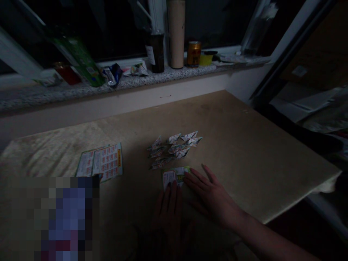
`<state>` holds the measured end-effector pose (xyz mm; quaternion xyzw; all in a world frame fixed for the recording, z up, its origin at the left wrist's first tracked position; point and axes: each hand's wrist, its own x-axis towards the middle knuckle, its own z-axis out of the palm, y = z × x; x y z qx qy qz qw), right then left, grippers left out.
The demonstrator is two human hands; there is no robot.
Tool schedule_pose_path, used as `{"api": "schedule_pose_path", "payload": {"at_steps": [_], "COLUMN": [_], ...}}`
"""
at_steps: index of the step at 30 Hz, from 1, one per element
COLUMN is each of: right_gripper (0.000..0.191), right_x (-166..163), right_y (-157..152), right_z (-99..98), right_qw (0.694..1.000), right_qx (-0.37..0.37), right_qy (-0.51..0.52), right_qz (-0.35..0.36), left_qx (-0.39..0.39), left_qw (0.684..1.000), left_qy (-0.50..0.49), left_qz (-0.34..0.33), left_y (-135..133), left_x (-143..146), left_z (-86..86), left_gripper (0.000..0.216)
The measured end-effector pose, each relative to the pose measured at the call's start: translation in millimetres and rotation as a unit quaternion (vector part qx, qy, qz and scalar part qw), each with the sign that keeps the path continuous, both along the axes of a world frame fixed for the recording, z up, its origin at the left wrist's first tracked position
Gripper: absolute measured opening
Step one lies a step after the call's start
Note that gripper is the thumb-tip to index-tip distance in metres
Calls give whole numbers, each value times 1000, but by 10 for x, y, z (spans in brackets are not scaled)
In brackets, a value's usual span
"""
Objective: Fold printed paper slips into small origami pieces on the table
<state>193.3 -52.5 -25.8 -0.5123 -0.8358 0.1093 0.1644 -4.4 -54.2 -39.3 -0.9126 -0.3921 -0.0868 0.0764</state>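
A small printed sheet of paper [176,174], green and white, lies on the table in front of me. The fingers of my left hand [169,203] rest flat on its near left part. My right hand [210,188] lies with fingers stretched out, its fingertips on the sheet's right edge. Just beyond the sheet stands a cluster of several small folded paper boats [178,149]. Further left lie flat printed sheets [104,162] with rows of text. The near part of the sheet is hidden under my hands.
The table [231,145] ends at a wall below a stone windowsill [130,81]. On the sill stand a green package [81,59], a dark cup [156,52], a tall beige cylinder [176,34] and an orange can [194,54]. A blurred-out patch covers the lower left.
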Motion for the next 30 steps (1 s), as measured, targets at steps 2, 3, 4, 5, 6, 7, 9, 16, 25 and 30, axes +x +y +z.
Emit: {"api": "schedule_pose_path", "payload": {"at_steps": [2,3,4,5,6,7,9,16,25,30], "right_gripper": [49,50,50,50,50,49,47,48,52,50], "right_x": [12,16,17,16,13,10,3,9,18,9], "right_y": [-2,-2,-1,1,4,7,13,6,18,29], "right_z": [-14,-22,-29,-34,-37,-36,-28,-18,-44,-36], "right_qw": [1000,1000,1000,1000,999,999,999,999,999,999], "right_qx": [3,3,3,3,6,8,13,17,1,-1], "right_qy": [2,2,3,4,5,6,7,-14,-8,-14], "right_qz": [-7,-15,-23,-30,-36,-40,-43,-49,-50,-49], "left_qx": [17,23,26,29,29,29,30,37,34,38], "left_qw": [1000,1000,1000,1000,1000,1000,1000,999,999,999], "left_qy": [-5,-9,-10,-10,-8,-5,0,-5,-12,-26], "left_qz": [1,2,3,2,1,-1,-7,-4,-31,-30], "left_y": [7,8,9,9,8,6,2,3,63,170], "left_x": [-2,-2,-2,-2,-2,-2,-4,-8,-52,-12], "left_z": [-19,-24,-25,-22,-17,-11,1,-26,-61,-37], "left_gripper": [63,63,64,64,64,63,63,65,65,59]}}
